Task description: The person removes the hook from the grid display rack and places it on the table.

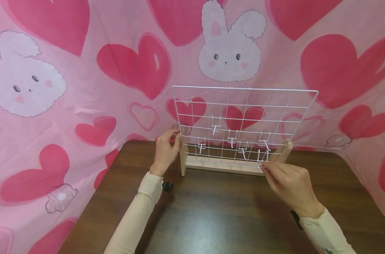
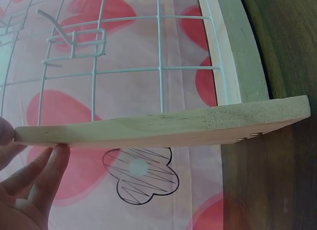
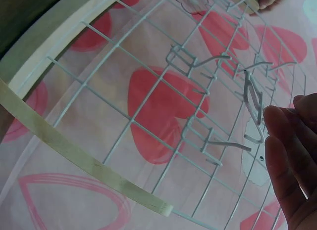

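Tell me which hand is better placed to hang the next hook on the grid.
The right hand, probably: it pinches a white hook in front of the wire grid, while the left hand holds the wooden side post.

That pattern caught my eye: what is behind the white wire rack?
Behind the wire rack, a pink cloth with red hearts shows through, and, lower, part of the table. The wooden stand and right hand cover some spots; what they hide cannot be seen.

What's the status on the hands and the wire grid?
Left hand grips wooden upright. Right hand pinches a white hook. Wire grid carries five other hooks. No obstruction visible.
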{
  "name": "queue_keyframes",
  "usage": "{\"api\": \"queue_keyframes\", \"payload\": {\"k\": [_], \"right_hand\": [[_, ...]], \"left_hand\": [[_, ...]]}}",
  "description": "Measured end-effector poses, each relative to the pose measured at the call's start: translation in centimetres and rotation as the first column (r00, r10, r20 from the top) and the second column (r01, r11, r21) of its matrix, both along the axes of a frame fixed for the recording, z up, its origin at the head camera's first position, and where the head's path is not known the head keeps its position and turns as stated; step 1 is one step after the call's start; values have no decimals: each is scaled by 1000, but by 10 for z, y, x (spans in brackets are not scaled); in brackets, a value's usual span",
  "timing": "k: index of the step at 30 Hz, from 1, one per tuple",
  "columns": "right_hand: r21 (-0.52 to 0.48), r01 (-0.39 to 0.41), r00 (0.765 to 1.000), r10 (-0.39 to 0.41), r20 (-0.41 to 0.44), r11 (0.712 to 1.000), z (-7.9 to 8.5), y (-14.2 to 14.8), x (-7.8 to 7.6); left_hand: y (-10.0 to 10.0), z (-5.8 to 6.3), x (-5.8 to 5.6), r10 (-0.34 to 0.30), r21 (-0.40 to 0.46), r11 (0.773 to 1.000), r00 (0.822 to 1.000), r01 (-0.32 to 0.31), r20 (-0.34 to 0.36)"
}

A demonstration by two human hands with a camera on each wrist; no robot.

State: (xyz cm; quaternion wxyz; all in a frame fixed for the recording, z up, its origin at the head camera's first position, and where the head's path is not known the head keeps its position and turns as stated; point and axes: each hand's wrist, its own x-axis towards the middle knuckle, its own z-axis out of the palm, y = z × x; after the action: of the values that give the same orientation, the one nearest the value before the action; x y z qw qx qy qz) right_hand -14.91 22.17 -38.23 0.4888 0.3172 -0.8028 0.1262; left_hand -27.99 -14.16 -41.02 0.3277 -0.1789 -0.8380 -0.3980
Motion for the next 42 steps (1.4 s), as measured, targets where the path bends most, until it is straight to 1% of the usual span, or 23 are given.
{"api": "queue_keyframes", "payload": {"k": [7, 12, 17, 25, 32, 38, 42], "right_hand": [[21, 12, 999, -13, 42, 1000, -9, 1, 1], [15, 18, 999, -19, 42, 1000, -13, 3, -1], [22, 29, 998, -30, 52, 999, -19, 5, -1], [23, 49, 995, -51, 84, 999, -29, 12, 0], [18, 46, 991, -48, 122, 999, -38, 18, 1], [34, 53, 988, -57, 144, 998, -45, 23, -1], [61, 65, 981, -75, 180, 996, -51, 27, -4]], "left_hand": [[0, -1, 3, 13, 2, 1000, 1000, -13, 16], [1, 0, 2, 8, 2, 1000, 1000, -8, 15], [1, 0, 0, 2, 1, 1000, 1000, -2, 13], [-1, -3, -3, -35, 10, 999, 999, 35, 20], [-5, -3, -5, -79, 46, 996, 994, 76, 75], [-5, -2, -5, -84, 48, 996, 992, 80, 95], [-5, -2, -5, -87, 47, 995, 992, 83, 91]]}}
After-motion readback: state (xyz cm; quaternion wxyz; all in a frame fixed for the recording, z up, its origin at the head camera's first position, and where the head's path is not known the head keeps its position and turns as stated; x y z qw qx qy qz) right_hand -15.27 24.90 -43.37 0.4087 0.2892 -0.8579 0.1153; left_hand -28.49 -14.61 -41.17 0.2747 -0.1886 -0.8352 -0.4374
